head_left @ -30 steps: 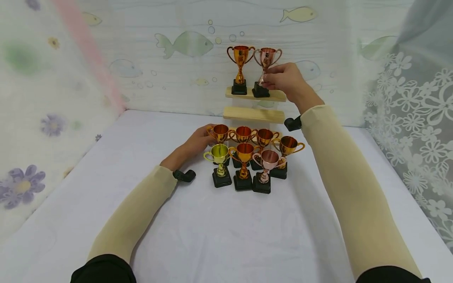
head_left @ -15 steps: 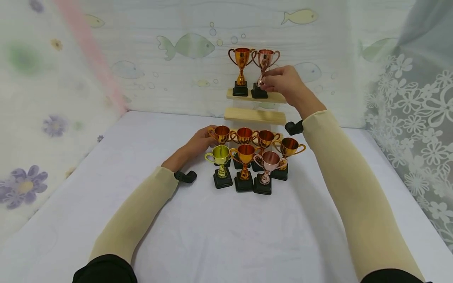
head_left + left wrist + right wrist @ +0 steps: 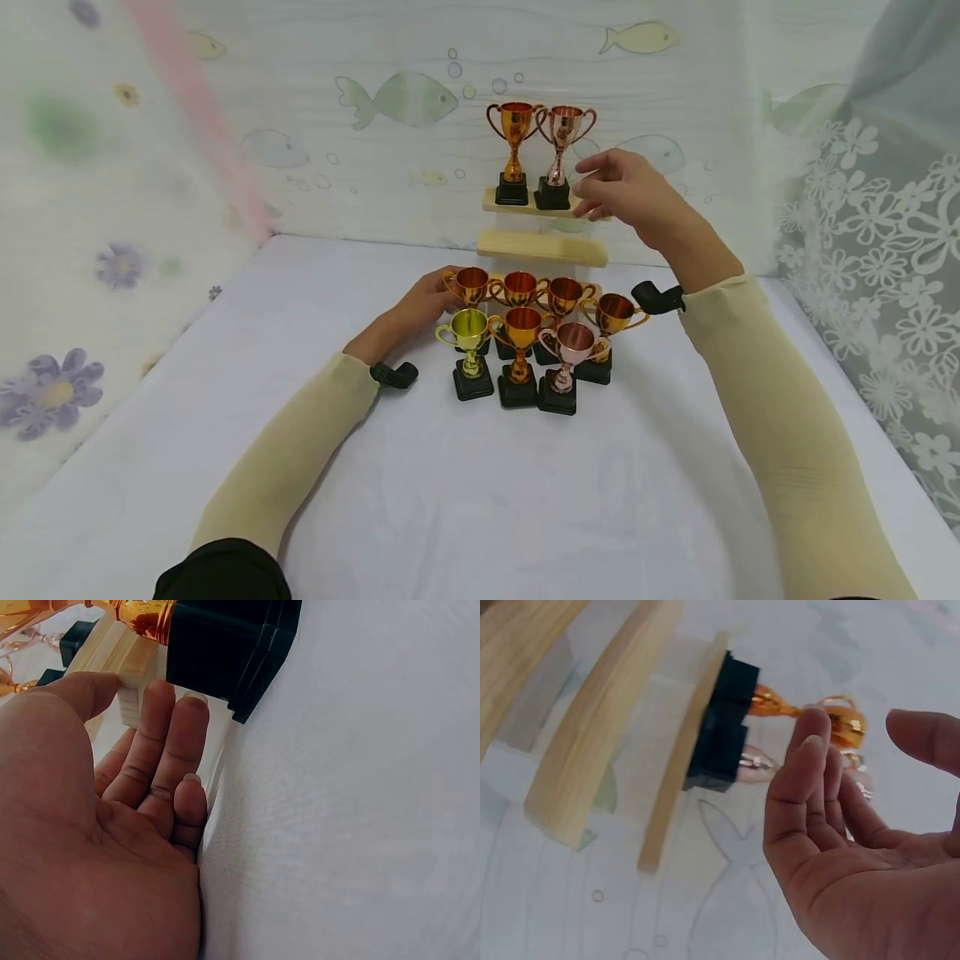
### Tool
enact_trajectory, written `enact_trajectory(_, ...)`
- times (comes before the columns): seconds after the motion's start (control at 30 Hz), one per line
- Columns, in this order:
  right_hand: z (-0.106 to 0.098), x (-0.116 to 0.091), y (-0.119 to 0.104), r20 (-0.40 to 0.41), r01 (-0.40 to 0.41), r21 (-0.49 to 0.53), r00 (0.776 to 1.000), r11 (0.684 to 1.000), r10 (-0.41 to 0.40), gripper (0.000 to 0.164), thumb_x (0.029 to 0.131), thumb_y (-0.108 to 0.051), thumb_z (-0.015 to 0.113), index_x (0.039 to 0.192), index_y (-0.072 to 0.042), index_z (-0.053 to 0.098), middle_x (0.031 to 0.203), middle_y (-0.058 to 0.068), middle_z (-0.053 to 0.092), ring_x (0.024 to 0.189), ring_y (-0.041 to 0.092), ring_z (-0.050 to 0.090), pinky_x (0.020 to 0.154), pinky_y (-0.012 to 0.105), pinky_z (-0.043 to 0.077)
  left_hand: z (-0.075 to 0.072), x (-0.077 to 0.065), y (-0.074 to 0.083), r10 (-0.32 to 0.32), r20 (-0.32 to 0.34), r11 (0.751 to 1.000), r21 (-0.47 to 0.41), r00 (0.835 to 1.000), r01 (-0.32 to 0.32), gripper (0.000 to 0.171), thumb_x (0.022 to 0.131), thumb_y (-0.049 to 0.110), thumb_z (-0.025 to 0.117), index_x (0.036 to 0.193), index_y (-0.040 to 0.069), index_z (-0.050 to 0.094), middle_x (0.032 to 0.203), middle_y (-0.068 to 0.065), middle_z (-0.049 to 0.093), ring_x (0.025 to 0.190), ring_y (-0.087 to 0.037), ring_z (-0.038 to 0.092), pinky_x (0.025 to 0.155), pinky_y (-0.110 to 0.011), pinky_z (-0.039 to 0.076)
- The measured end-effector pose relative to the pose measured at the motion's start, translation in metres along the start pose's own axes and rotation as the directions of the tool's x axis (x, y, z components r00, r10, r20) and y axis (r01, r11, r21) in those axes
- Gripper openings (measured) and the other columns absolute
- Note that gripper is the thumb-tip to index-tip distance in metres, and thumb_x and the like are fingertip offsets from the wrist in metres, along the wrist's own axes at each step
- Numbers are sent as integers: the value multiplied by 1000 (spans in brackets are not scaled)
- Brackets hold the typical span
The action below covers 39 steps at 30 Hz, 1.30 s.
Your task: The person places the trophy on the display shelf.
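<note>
My right hand (image 3: 628,196) hovers beside a rose-gold trophy cup (image 3: 564,129), fingers apart from it and holding nothing. That trophy stands upright next to an orange-gold trophy (image 3: 516,125) on the top wooden shelf (image 3: 491,205); the right wrist view shows both black bases (image 3: 718,750) flat on the board. Low on the left, my left hand (image 3: 422,304) reaches behind the front cups. In the left wrist view its thumb and fingers hold the end of a wooden shelf (image 3: 135,666), close beside a trophy's black base (image 3: 225,649).
A bare middle shelf (image 3: 542,247) sits below the top one. Crowded in front are several trophies, among them a yellow-gold cup (image 3: 470,333), an orange-gold cup (image 3: 522,327) and a rose-gold cup (image 3: 573,343), standing on the white cloth (image 3: 480,500).
My right hand has let go of the rose-gold trophy and drawn back to the right, leaving it upright on the top shelf. My left hand has stayed in place.
</note>
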State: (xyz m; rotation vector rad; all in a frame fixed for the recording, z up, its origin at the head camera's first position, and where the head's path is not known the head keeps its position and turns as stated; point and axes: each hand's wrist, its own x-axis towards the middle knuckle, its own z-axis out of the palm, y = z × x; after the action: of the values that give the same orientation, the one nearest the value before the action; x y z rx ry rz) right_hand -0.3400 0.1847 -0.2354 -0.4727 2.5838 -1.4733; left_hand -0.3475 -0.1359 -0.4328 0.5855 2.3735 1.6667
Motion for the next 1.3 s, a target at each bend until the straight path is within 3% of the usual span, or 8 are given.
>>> enact_trajectory(0.17, -10, -28, 2, 21, 81, 2, 997, 997, -81, 47, 100, -33, 58, 138, -8, 49, 127, 7, 54, 104, 28, 62, 87, 31, 51, 1, -1, 5, -1, -1, 1000, 0, 1000, 1, 41, 101, 15, 51, 142, 10, 50, 117, -10, 67, 103, -25, 62, 87, -38, 49)
enact_trajectory(0.33, -16, -48, 14, 53, 138, 77, 988, 987, -142, 39, 100, -28, 60, 133, -7, 54, 122, 14, 56, 101, 29, 62, 83, 29, 52, 1, 0, 3, -14, -4, 1000, 23, 1000, 14, 43, 100, 15, 52, 142, 9, 49, 122, -11, 65, 105, -24, 61, 90, -37, 49)
enact_trajectory(0.57, -22, -63, 42, 191, 229, 188, 945, 955, -264, 32, 102, -16, 56, 128, 2, 55, 108, 23, 59, 95, 32, 62, 80, 32, 53, 3, -2, 3, -21, 0, 999, 45, 1000, 21, 42, 101, 16, 51, 143, 9, 49, 122, -13, 65, 105, -25, 61, 88, -37, 50)
enact_trajectory(0.67, -21, -66, 51, 276, 256, 165, 915, 952, -294, 31, 102, -12, 55, 129, 2, 55, 110, 24, 59, 97, 35, 62, 82, 34, 53, 3, -2, 4, -6, 3, 999, 46, 1000, 6, 41, 101, 16, 50, 142, 10, 49, 122, -12, 65, 105, -23, 61, 88, -37, 50)
enact_trajectory(0.83, -21, -65, 60, 444, 313, 164, 823, 935, -354, 35, 101, -2, 52, 136, 3, 51, 120, 27, 56, 108, 40, 58, 91, 36, 51, 2, -1, 4, 21, 2, 999, 31, 1000, -21, 39, 101, 15, 51, 140, 10, 51, 121, -10, 65, 103, -22, 61, 89, -40, 49)
enact_trajectory(0.97, -23, -67, 62, 500, 326, 147, 790, 934, -355, 38, 100, -2, 53, 138, -3, 52, 125, 25, 56, 116, 43, 54, 97, 34, 49, 2, 0, 5, 34, 12, 999, 33, 999, -35, 38, 102, 16, 51, 139, 10, 51, 123, -9, 64, 105, -22, 61, 90, -41, 49)
enact_trajectory(1.17, -25, -70, 65, 533, 289, 131, 786, 948, -313, 40, 99, -1, 55, 138, -1, 51, 128, 30, 53, 117, 38, 55, 92, 35, 51, 1, -1, 3, 11, 5, 998, 54, 1000, -11, 38, 101, 17, 51, 139, 13, 51, 123, -8, 64, 105, -23, 60, 88, -37, 49)
enact_trajectory(1.3, -26, -71, 68, 576, 254, 75, 778, 964, -250, 46, 96, -3, 61, 141, -3, 49, 135, 22, 54, 120, 36, 56, 89, 38, 54, 1, -3, 7, 9, 4, 999, 54, 1000, -9, 39, 101, 16, 51, 140, 11, 51, 125, -9, 63, 105, -23, 60, 88, -36, 49)
